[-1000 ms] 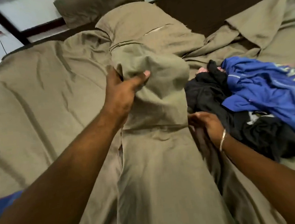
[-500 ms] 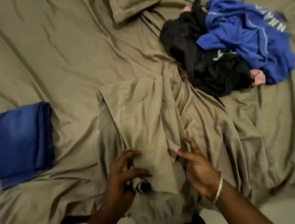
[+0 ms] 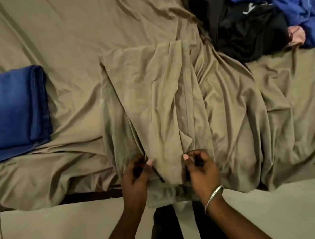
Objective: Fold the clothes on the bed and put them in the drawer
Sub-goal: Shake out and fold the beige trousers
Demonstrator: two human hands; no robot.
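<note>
Olive-khaki trousers [image 3: 151, 101] lie folded lengthwise on the bed, legs pointing away, waistband hanging over the near edge. My left hand [image 3: 136, 179] pinches the fabric near the waistband on the left. My right hand [image 3: 201, 170], with a metal bangle on the wrist, pinches the same trousers on the right. A folded blue denim garment [image 3: 14, 111] rests at the left. At the top right lies an unfolded heap: a black garment [image 3: 239, 24], a blue jacket [image 3: 290, 1] and a bit of pink cloth [image 3: 297, 34].
The bed is covered by a wrinkled olive sheet [image 3: 61, 36], nearly the same colour as the trousers. Its near edge runs across the lower part of the view, with pale floor [image 3: 58, 231] below it. No drawer is in view.
The trousers were lowered from a raised fold to lie flat on the bed. Both hands moved back to the waistband end and closed on the fabric. The view tilted down and closer.
</note>
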